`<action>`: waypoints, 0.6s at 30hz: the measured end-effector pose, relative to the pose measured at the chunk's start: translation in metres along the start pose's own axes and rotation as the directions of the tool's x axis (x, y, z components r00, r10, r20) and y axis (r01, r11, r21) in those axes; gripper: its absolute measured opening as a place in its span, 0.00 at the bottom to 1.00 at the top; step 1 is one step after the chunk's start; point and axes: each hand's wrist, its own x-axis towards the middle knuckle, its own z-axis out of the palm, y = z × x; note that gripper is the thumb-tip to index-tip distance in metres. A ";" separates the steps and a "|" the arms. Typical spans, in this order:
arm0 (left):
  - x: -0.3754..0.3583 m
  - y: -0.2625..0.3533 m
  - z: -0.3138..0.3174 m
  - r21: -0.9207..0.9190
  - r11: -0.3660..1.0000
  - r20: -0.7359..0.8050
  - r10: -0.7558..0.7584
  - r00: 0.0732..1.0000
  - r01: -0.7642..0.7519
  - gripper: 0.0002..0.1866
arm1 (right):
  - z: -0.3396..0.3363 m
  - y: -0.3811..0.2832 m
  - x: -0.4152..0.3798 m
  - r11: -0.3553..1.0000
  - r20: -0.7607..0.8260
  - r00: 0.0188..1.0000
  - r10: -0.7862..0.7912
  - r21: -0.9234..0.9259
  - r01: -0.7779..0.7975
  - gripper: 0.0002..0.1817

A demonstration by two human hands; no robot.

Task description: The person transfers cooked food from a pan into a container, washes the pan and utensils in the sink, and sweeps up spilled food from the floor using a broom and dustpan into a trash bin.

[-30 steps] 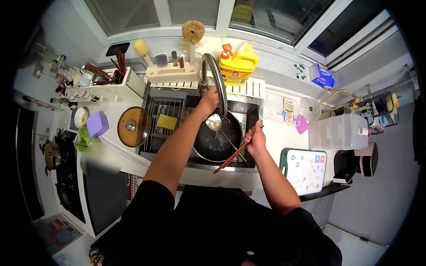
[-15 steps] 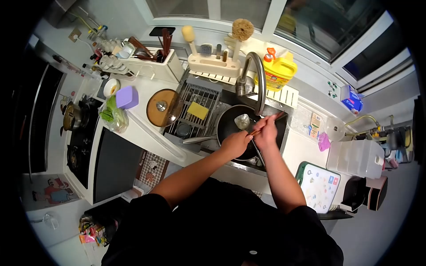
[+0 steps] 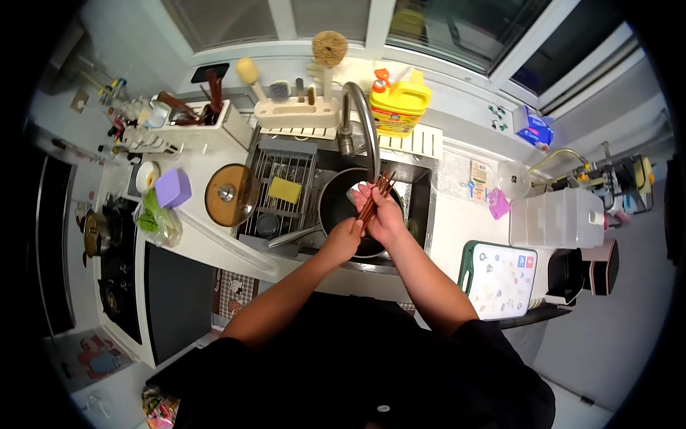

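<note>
A bundle of brown chopsticks point(image 3: 368, 211) slants up between my two hands over the sink. My left hand point(image 3: 344, 241) is closed around the lower ends. Higher up, my right hand point(image 3: 386, 219) wraps the bundle, and the tips stick out above it. Beneath both hands a black frying pan point(image 3: 333, 207) sits in the sink, its handle pointing left. A shiny pale-pink shape point(image 3: 359, 194) shows over the pan, just left of the chopsticks. The curved metal faucet point(image 3: 374, 139) arches down close behind the tips.
Left of the pan, a dish rack point(image 3: 299, 171) holds a yellow sponge point(image 3: 285, 190). A glass-topped lid point(image 3: 230, 194) lies on the left counter. Behind the sink stand a yellow detergent jug point(image 3: 398, 107) and a brush holder point(image 3: 296, 113). A cutting board point(image 3: 500, 279) lies at right.
The chopsticks have turned from lying low between my hands to slanting upward, with more of them showing. My right hand was blurred before. The whole view has shifted.
</note>
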 end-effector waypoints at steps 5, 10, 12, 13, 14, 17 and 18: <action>-0.010 0.011 0.000 0.085 0.994 0.000 0.072 0.997 -0.071 0.22 | -0.025 -0.037 0.042 0.981 0.171 0.968 -0.185 0.087 0.172 0.11; 0.005 0.013 -0.006 -0.053 0.998 -0.034 0.040 0.999 -0.042 0.23 | -0.013 0.001 0.011 0.996 0.133 0.991 0.000 -0.084 0.011 0.14; -0.001 0.022 -0.012 0.142 0.985 -0.066 0.111 0.992 -0.101 0.22 | -0.017 -0.012 0.019 0.998 0.146 0.988 -0.046 -0.036 0.051 0.15; -0.006 0.029 -0.012 0.203 0.974 -0.032 0.112 0.993 -0.103 0.22 | -0.016 -0.028 0.030 0.993 0.097 0.991 -0.087 0.090 0.079 0.15; -0.010 0.032 -0.010 0.260 0.960 0.003 0.109 0.994 -0.106 0.21 | -0.016 -0.039 0.039 0.972 0.040 0.992 -0.121 0.208 0.110 0.15; -0.004 0.040 -0.003 0.217 0.971 -0.089 0.126 0.988 -0.104 0.19 | -0.014 -0.022 0.026 0.997 0.128 0.990 -0.052 0.058 0.045 0.15; 0.000 0.039 -0.004 0.214 0.971 -0.089 0.127 0.988 -0.106 0.19 | -0.012 -0.007 0.017 0.997 0.168 0.984 0.051 -0.066 -0.040 0.14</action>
